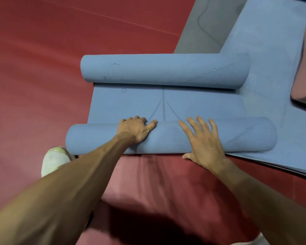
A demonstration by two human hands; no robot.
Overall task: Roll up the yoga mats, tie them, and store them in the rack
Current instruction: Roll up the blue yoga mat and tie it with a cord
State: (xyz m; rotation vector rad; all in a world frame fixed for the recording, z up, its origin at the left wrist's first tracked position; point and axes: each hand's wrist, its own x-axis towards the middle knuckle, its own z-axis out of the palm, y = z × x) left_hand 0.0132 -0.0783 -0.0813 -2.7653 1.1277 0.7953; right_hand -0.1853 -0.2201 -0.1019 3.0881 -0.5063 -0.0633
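Both hands, left hand [137, 129] curled, right hand [204, 138] spread, press the near roll [237, 135]; flat mat [131, 105] lies ahead, crosswise.

Stretching wide, dull red floor [42, 50], faintly streaked with pale lines, catching soft light, darkening into shadow along the bottom edge.

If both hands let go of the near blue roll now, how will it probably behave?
The near blue roll would probably loosen and partly unroll: no tie is visible, and the left hand and right hand press on it. Being round, it may roll along the flat blue mat. It looks soft, so likely sags when lifted.
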